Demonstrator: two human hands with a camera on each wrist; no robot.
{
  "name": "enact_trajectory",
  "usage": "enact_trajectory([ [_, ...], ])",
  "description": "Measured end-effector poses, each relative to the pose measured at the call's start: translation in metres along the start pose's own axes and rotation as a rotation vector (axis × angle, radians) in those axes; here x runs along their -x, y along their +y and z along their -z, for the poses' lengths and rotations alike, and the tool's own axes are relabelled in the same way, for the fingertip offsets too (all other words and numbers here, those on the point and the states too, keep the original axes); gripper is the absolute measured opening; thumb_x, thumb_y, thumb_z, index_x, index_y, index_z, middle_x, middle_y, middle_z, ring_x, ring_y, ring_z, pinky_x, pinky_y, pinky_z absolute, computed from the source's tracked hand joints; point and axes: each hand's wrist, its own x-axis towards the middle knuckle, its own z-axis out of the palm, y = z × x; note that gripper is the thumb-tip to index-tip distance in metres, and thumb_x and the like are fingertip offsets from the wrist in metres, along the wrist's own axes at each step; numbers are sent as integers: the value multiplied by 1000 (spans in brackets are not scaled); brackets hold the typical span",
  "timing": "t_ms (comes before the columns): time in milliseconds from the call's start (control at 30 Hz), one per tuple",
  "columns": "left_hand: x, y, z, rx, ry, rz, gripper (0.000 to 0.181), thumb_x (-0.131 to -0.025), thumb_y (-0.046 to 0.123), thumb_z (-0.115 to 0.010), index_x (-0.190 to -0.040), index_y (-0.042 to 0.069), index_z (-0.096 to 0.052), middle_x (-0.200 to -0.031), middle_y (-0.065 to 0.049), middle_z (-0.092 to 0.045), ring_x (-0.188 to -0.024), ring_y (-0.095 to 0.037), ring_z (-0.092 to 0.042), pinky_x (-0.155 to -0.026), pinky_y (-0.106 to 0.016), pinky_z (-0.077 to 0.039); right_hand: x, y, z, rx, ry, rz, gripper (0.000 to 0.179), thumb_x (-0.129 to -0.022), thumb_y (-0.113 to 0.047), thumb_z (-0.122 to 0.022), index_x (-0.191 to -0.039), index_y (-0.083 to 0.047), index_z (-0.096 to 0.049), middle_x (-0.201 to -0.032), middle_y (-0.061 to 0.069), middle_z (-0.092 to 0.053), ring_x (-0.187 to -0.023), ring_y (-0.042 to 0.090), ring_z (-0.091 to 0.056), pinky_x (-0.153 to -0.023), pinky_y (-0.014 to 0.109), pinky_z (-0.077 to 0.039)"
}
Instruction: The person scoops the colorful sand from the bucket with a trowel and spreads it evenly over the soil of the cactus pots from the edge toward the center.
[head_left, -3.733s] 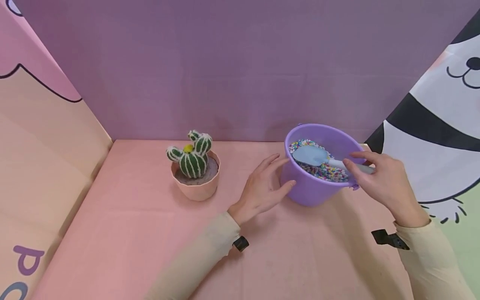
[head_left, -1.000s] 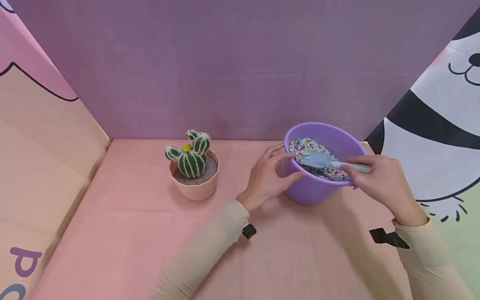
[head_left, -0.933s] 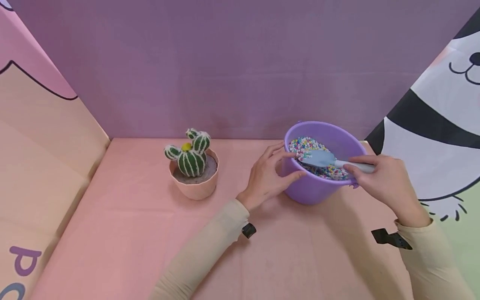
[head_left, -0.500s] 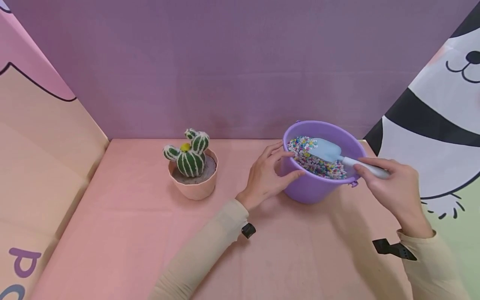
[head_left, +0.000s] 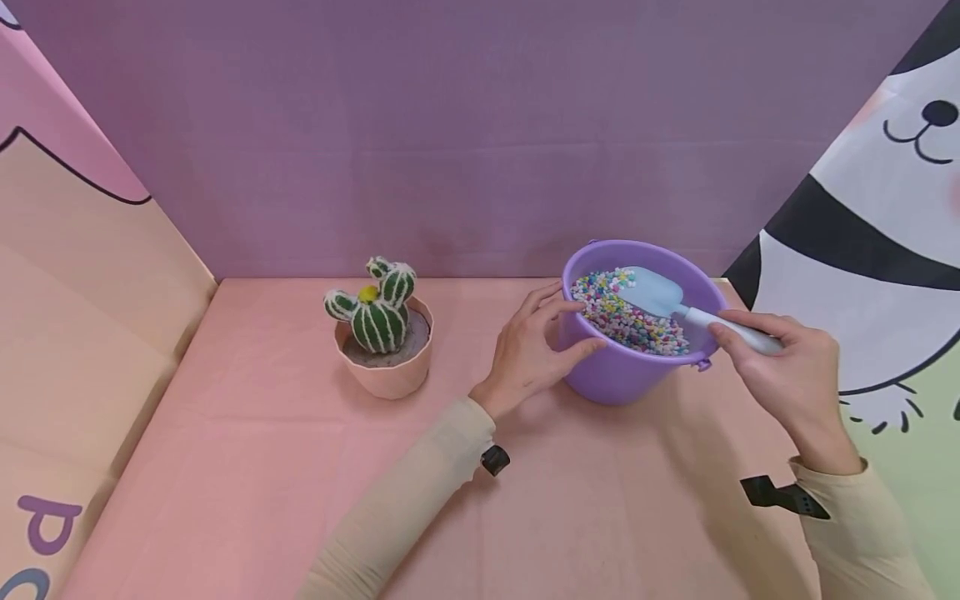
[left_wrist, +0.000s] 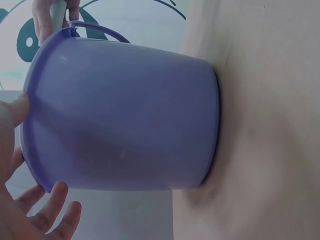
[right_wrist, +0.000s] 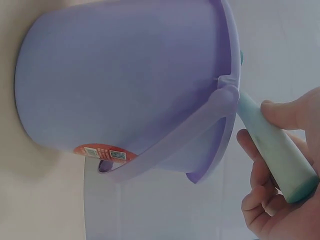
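A purple bucket [head_left: 611, 379] stands at the right of the pink surface and holds many small multicoloured beads [head_left: 637, 327]. My right hand [head_left: 787, 367] grips the pale handle of a light-blue trowel [head_left: 654, 292], whose blade lies at the beads inside the bucket. In the right wrist view the fingers curl under that handle [right_wrist: 275, 147] and the thumb lies along it; the blade is mostly hidden behind the rim. My left hand [head_left: 532, 354] rests its spread fingers and thumb at the bucket's left rim. From the left wrist, the thumb and fingertips [left_wrist: 60, 190] show along that rim.
A toy-like cactus [head_left: 380, 321] with a yellow flower stands in a peach pot [head_left: 393, 383] left of my hands. A purple backdrop [head_left: 480, 142] rises behind the pink surface [head_left: 262, 467]. The bucket's handle [right_wrist: 170, 137] hangs down on its right side.
The left hand has reached the bucket's rim. The trowel has dipped with beads at its tip, then shifted right and back, its handle tilting; the right hand has drawn slightly right and down.
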Motion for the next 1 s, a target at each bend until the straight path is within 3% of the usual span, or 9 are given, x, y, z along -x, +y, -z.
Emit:
enact_trajectory([
  [167,1,1,-1,4,1,2,55,-88,46,-87,-136,22,-72,-162,1,-51,-123,-22,-72,-102,-40,-58,1,-3,1,-6,-14,8,29,-90,-18,-84,-115,-3,-82,-85,-45,-59,-76,-12,-57,-65,7,-42],
  [400,1,1,2,-100,-2,-34,57,-90,52,-82,-138,23,-71,-162,3,-52,-146,-16,-54,-110,-43,-54,2,-5,0,4,-20,12,28,-90,-19,-85,-114,-4,-83,-83,-43,-60,-75,-9,-57,-64,9,-42],
  [500,3,0,5,-134,-7,-51,57,-93,54,-79,-140,24,-70,-161,1,-52,-147,-15,-53,-108,-44,-56,3,-5,0,3,-25,7,29,-90,-19,-84,-115,-4,-82,-84,-43,-61,-75,-8,-56,-63,10,-42],
  [733,9,0,18,-156,-21,3,58,-95,56,-75,-145,28,-65,-160,4,-54,-150,-13,-49,-112,-49,-53,6,-11,-4,-17,9,24,24,-87,-15,-87,-110,-7,-85,-81,-45,-61,-71,-11,-57,-62,9,-41],
  [867,14,2,28,-121,-18,51,56,-94,54,-75,-142,28,-66,-160,5,-52,-146,-16,-53,-110,-50,-53,9,-16,-7,-37,17,46,21,-85,-12,-88,-106,-7,-86,-82,-45,-62,-72,-14,-58,-64,7,-42],
  [1000,19,2,38,-106,21,34,53,-94,49,-77,-139,24,-67,-158,3,-54,-139,-20,-61,-105,-48,-56,11,-22,-11,-55,0,55,22,-85,-12,-88,-106,-6,-86,-86,-44,-63,-78,-15,-60,-67,5,-43],
])
